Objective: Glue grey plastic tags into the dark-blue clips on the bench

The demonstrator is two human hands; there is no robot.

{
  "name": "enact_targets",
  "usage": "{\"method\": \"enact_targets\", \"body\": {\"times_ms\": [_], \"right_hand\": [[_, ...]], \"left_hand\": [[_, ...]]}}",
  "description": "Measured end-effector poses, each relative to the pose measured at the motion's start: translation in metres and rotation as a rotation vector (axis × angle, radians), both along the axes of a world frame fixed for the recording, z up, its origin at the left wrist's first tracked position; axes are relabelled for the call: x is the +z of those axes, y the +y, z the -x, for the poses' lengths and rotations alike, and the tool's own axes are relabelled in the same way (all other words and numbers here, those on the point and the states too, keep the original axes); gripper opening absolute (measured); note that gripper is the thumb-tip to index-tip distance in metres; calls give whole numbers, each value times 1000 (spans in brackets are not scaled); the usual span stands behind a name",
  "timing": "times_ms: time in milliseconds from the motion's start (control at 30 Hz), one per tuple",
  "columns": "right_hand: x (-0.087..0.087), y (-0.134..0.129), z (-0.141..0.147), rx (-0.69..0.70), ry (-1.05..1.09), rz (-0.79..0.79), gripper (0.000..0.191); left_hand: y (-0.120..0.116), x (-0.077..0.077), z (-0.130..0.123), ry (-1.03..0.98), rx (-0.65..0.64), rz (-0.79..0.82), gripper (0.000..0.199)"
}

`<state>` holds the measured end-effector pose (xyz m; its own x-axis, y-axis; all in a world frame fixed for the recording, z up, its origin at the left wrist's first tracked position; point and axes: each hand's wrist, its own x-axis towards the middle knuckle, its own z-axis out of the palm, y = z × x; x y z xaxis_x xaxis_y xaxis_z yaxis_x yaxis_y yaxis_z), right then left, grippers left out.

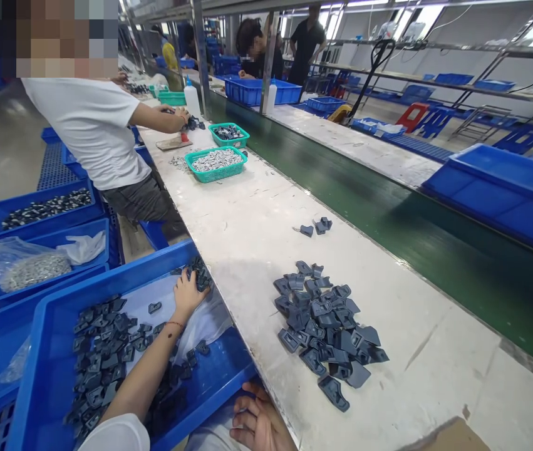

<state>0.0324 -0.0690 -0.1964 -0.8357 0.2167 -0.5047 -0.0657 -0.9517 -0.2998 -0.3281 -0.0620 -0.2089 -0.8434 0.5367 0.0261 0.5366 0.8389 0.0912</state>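
Note:
My left hand reaches into a large blue bin at the table's left side. Its fingers are spread over a heap of dark grey plastic parts in the bin's far corner; the fingertips are partly hidden among them. More of these parts lie along the bin's left side, on a white plastic sheet. Low at the table edge, my right hand is palm up with fingers loosely bent and apart, holding nothing visible. A pile of similar dark grey parts sits on the white tabletop.
A few dark parts lie farther up the table. Beyond them stand green baskets, one with pale pieces. A person in a white shirt works at the far left. A green conveyor belt runs along the right; blue bins stand beyond.

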Motion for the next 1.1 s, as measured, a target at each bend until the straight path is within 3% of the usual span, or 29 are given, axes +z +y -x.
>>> {"method": "enact_targets", "body": {"times_ms": [267, 600, 1000, 1100], "right_hand": [[4, 2, 6, 27, 4, -16, 57], [9, 1, 8, 29, 0, -44, 58], [7, 1, 11, 31, -2, -68, 64], [7, 0, 11, 35, 6, -71, 58]], "left_hand": [[3, 5, -9, 0, 28, 6, 49], [12, 8, -7, -29, 15, 21, 46], [6, 9, -11, -127, -16, -97, 40], [5, 13, -14, -144, -28, -171, 39]]}}
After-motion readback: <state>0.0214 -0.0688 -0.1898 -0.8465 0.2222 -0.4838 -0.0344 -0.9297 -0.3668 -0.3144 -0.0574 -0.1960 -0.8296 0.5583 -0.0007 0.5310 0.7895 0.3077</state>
